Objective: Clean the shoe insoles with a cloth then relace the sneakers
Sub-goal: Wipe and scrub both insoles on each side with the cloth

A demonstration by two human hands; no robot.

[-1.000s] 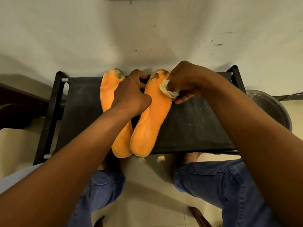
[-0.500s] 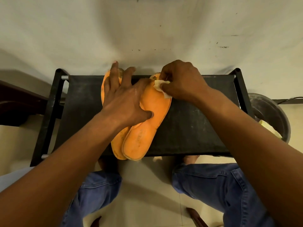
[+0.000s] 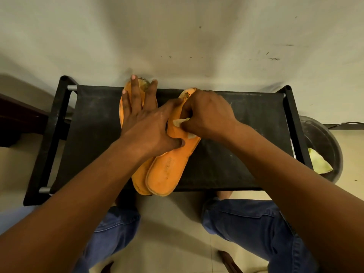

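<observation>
Both insoles are pinned to the black stool by the flat, spread left hand so the cloth, pinched in the right hand, can be rubbed along without slipping.

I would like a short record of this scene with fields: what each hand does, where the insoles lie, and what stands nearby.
left hand: fingers straight, pressing both insoles flat
right hand: grips cloth, on right insole
left insole: partly under right insole
surface: black stool
nearby: dark bucket, at right
</observation>
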